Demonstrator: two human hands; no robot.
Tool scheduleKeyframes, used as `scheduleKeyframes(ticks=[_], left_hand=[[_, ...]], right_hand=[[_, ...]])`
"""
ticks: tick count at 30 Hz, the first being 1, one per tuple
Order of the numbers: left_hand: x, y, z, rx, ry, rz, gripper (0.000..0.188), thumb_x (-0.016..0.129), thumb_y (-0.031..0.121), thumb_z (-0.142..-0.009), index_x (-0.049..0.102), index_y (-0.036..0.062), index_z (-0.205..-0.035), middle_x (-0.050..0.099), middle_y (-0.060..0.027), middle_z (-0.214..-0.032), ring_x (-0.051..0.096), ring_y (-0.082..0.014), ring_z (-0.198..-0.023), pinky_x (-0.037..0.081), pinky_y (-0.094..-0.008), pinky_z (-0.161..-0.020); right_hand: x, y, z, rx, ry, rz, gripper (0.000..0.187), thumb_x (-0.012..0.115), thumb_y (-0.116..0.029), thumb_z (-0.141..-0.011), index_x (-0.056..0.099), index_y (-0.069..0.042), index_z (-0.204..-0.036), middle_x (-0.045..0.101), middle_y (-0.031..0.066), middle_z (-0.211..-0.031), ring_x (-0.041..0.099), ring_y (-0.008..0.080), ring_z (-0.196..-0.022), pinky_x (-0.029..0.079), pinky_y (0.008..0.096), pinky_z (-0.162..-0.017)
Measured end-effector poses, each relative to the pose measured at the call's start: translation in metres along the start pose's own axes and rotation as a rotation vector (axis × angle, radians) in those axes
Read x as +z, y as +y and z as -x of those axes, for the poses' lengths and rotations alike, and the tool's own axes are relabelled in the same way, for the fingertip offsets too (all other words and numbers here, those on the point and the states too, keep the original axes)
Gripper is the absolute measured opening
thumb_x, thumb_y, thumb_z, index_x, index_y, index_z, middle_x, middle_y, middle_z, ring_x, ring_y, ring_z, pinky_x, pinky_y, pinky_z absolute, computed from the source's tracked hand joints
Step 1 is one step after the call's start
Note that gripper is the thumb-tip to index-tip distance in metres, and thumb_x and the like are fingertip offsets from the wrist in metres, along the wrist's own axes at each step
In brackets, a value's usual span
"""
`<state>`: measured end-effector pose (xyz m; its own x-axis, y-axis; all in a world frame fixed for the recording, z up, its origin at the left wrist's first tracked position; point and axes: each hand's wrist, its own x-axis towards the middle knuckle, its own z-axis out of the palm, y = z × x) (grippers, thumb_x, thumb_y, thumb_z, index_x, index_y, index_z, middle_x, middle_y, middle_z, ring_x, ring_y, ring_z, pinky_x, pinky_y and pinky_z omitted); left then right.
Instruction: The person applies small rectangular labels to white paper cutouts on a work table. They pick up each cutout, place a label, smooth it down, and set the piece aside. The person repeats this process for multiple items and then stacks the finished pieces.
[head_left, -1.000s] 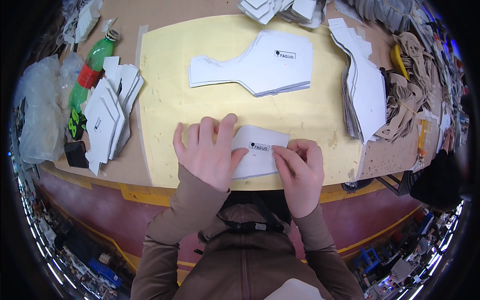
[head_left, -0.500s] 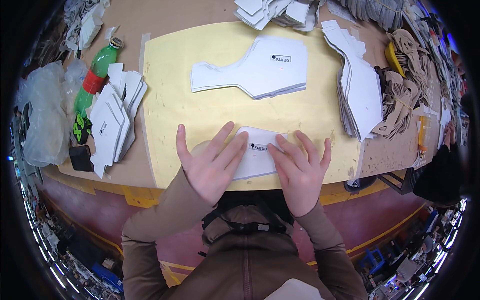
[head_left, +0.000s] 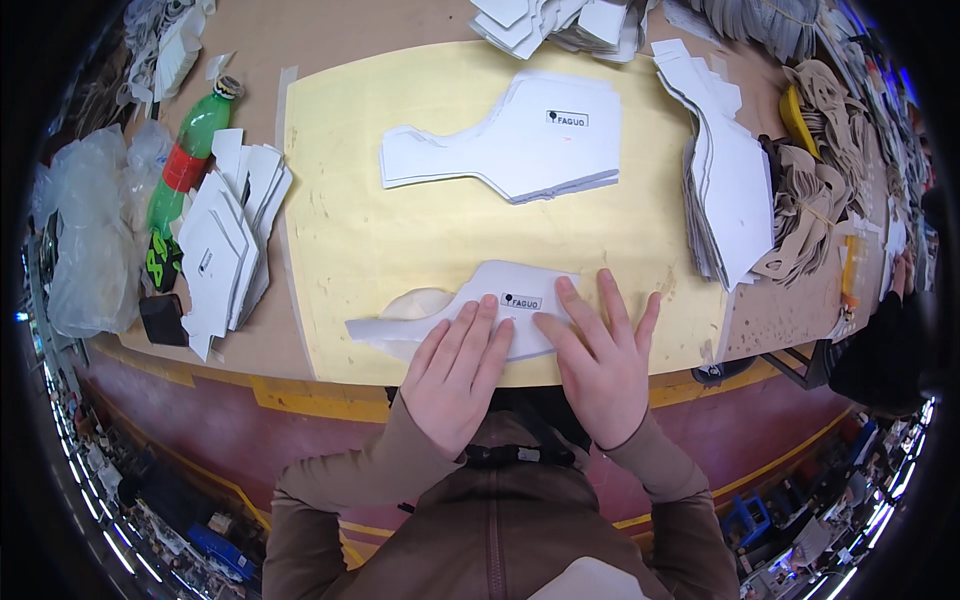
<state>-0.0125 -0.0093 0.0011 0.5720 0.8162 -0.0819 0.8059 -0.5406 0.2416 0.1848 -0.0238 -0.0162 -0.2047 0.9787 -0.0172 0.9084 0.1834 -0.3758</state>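
Note:
A white cut shoe-upper piece (head_left: 530,281) with a small dark label lies near the front edge of the yellow sheet (head_left: 350,230). My left hand (head_left: 452,375) rests on its lower left part, fingers stretched out and close together. On its right end lie the fingertips of my right hand (head_left: 605,370), with the fingers spread. Beneath the piece's narrow left arm shows a pale, rounded, partly see-through patch (head_left: 418,303). Farther back sits a neat stack of same-shaped white pieces (head_left: 540,140), the top one bearing a matching label.
White piece stacks stand at left (head_left: 222,250) and right (head_left: 728,180). Around the left one are a green bottle (head_left: 198,130), a clear plastic bag (head_left: 95,235) and a dark flat object (head_left: 163,319). Beige cut pieces (head_left: 805,195) lie at right, near a person's dark sleeve (head_left: 880,350).
My left hand has come down flatter, its fingers drawn together, uncovering the piece's narrow left arm and the pale patch. My right hand has shifted slightly lower, still spread.

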Motion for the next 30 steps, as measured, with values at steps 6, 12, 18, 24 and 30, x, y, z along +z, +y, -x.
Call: scheduleKeyframes(ticks=[6, 12, 18, 24, 30], left_hand=[[-0.001, 0.004, -0.008, -0.064, 0.049, 0.098, 0.047, 0.052, 0.012, -0.087, 0.061, 0.0075, -0.133, 0.055, -0.0142, -0.140, 0.057, -0.0292, -0.125, 0.046, -0.0385, -0.098], [-0.004, 0.009, -0.010, -0.080, 0.035, 0.050, 0.048, 0.053, 0.011, -0.086, 0.061, 0.0100, -0.133, 0.057, -0.0131, -0.137, 0.057, -0.0268, -0.125, 0.045, -0.0373, -0.098], [-0.002, 0.009, -0.005, -0.090, -0.002, 0.044, 0.053, 0.053, 0.013, -0.088, 0.052, 0.0098, -0.141, 0.050, -0.0120, -0.145, 0.051, -0.0240, -0.132, 0.042, -0.0391, -0.104], [0.006, 0.017, -0.001, -0.148, 0.038, 0.072, 0.052, 0.050, 0.011, -0.090, 0.054, 0.0121, -0.142, 0.050, -0.0126, -0.146, 0.053, -0.0258, -0.131, 0.040, -0.0411, -0.106], [0.012, 0.020, 0.003, -0.163, 0.044, 0.064, 0.055, 0.048, 0.008, -0.089, 0.052, 0.0120, -0.144, 0.049, -0.0140, -0.147, 0.052, -0.0268, -0.132, 0.040, -0.0419, -0.106]], right_hand=[[0.001, 0.001, 0.001, -0.034, -0.006, 0.025, 0.047, 0.063, -0.010, -0.083, 0.067, -0.026, -0.127, 0.052, 0.0041, -0.146, 0.043, 0.0367, -0.138, 0.014, 0.0714, -0.113], [-0.001, -0.004, 0.000, -0.002, 0.006, 0.025, 0.042, 0.063, -0.010, -0.085, 0.068, -0.027, -0.124, 0.055, 0.0032, -0.143, 0.047, 0.0306, -0.137, 0.013, 0.0716, -0.113], [0.000, 0.009, -0.002, -0.011, 0.030, -0.148, 0.034, 0.068, -0.010, -0.083, 0.070, -0.022, -0.115, 0.058, 0.0019, -0.140, 0.051, 0.0269, -0.134, 0.017, 0.0646, -0.115], [0.005, 0.015, -0.004, -0.031, 0.133, -0.182, 0.026, 0.070, -0.010, -0.082, 0.073, -0.019, -0.106, 0.065, 0.0003, -0.129, 0.055, 0.0246, -0.129, 0.020, 0.0555, -0.118], [0.005, 0.014, -0.003, -0.034, 0.135, -0.162, 0.025, 0.070, -0.010, -0.082, 0.073, -0.018, -0.106, 0.065, 0.0004, -0.130, 0.055, 0.0244, -0.129, 0.020, 0.0550, -0.118]])
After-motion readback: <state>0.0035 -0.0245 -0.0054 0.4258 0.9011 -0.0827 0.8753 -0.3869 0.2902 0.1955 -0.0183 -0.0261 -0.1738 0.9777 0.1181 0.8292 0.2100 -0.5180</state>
